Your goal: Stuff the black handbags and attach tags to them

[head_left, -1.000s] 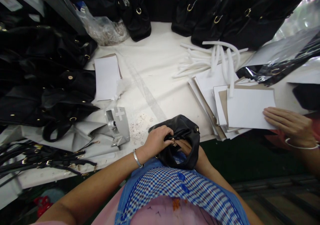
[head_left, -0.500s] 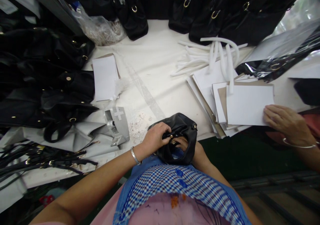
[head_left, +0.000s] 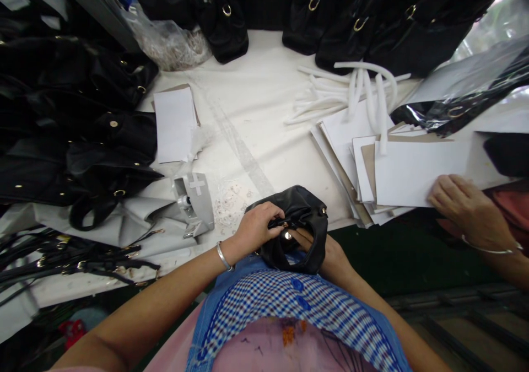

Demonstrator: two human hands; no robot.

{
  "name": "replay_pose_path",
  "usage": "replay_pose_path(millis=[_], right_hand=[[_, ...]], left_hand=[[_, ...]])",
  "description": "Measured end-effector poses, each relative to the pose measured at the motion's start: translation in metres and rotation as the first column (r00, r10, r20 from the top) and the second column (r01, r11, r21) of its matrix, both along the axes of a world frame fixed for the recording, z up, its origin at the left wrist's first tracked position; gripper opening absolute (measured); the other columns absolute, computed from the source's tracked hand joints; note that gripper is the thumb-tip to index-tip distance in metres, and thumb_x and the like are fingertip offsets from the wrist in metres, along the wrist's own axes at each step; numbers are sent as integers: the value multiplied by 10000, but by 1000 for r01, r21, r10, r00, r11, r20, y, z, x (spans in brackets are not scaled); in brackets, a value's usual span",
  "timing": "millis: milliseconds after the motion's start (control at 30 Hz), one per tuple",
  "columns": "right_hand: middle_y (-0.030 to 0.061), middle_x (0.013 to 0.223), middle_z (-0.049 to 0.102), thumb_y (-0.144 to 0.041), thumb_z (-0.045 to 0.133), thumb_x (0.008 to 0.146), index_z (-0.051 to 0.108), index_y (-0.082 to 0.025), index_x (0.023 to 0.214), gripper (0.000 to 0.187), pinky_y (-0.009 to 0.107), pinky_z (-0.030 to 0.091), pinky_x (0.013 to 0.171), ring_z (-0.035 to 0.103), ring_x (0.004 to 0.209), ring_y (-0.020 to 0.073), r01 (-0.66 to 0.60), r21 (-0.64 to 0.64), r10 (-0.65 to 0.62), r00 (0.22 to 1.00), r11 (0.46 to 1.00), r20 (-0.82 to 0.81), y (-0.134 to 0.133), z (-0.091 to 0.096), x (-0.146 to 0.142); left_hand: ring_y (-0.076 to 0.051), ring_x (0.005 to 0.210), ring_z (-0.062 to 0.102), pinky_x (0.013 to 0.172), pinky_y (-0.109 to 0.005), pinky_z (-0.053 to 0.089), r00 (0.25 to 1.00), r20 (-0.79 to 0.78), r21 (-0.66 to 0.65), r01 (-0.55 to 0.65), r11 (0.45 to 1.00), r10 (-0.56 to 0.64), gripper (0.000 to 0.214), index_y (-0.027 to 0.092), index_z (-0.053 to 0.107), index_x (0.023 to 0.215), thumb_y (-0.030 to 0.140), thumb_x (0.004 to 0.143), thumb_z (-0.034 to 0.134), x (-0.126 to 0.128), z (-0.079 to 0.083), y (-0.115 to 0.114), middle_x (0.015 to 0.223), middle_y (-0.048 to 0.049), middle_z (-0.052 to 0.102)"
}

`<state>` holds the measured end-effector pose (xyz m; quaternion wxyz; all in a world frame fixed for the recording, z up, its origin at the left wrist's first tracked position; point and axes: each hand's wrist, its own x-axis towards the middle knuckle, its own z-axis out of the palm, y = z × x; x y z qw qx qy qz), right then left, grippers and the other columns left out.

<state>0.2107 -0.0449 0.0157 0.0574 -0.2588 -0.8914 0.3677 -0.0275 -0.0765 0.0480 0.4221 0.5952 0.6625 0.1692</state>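
Note:
A small black handbag [head_left: 291,201] with gold-coloured fittings rests at the table's front edge, against my lap. My left hand [head_left: 260,226] is closed on its left side, thumb and fingers pinching the black material by the opening. From the right, my right hand [head_left: 334,253] reaches through the bag's handle loop [head_left: 318,240]. Its fingers show inside the loop, bent against the bag beside a round gold snap [head_left: 287,235]; the fingertips are partly hidden.
A co-worker's hand [head_left: 460,201] lies at white card sheets [head_left: 417,173] on the right. White tubes [head_left: 355,88] lie behind them. Black bags [head_left: 223,25] line the back and left. A grey device [head_left: 198,201], white cards [head_left: 176,124] and black straps [head_left: 78,264] are left of me.
My right hand's fingers have shifted slightly within the loop, and the gold snap shows more plainly. The co-worker's hand has moved a little left along the cards. My left hand stays put.

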Motion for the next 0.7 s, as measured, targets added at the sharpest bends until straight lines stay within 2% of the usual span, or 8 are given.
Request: replay_pose_path(millis=[100,267,400,500,567,633,700], right_hand=[[28,1158,692,-224,501,934,635,-260,1203,302,374,525,968,654,1056,215,58,63,-53,996,996,-74,-1,-9,1],[20,1123,704,-258,482,938,684,-272,1107,263,395,548,926,660,1034,236,139,-26,-140,990,990,-12,0,-12,-11],[32,1096,710,-255,465,951,682,-252,1098,262,378,552,899,663,1012,233,192,-77,-192,981,978,6,-1,-5,-25],[42,1017,725,-275,440,956,699,-244,1032,271,357,567,842,675,962,234,283,-88,-281,959,955,41,-3,-2,-36],[51,993,725,-275,420,958,697,-232,1030,289,346,579,796,679,940,234,325,-70,-322,945,943,54,-4,-2,-40],[60,1019,718,-256,390,968,671,-215,1103,314,345,583,790,678,945,224,302,-72,-300,953,951,29,-6,-3,-36],[59,1088,703,-255,417,966,639,-219,1176,308,355,575,834,665,994,219,225,-90,-227,974,970,-13,-7,-2,-23]], left_hand=[[-155,820,589,714,-264,469,1000,12,9,-10,1000,10,227,239,622,948,170,744,696,-1,-1,-1,898,7,625],[-122,750,605,668,-233,468,998,62,4,-29,1000,29,187,230,639,916,164,747,683,-2,-6,1,871,17,629],[-119,722,624,656,-227,472,995,95,-47,45,998,-41,194,226,649,891,155,718,698,-5,-7,7,849,20,642],[-122,701,624,619,-223,456,990,89,-63,117,991,-111,185,233,653,871,169,709,717,-6,-7,8,800,32,641],[-122,695,620,606,-223,445,993,55,-59,109,992,-106,170,233,649,849,182,707,727,-5,-7,6,779,37,633],[-116,690,616,602,-219,443,998,18,-60,60,996,-59,168,227,638,844,184,709,728,-3,-8,2,785,40,629],[-105,686,615,598,-211,445,1000,16,-66,21,998,-20,174,226,629,859,184,718,723,-2,-8,-1,809,42,630]])
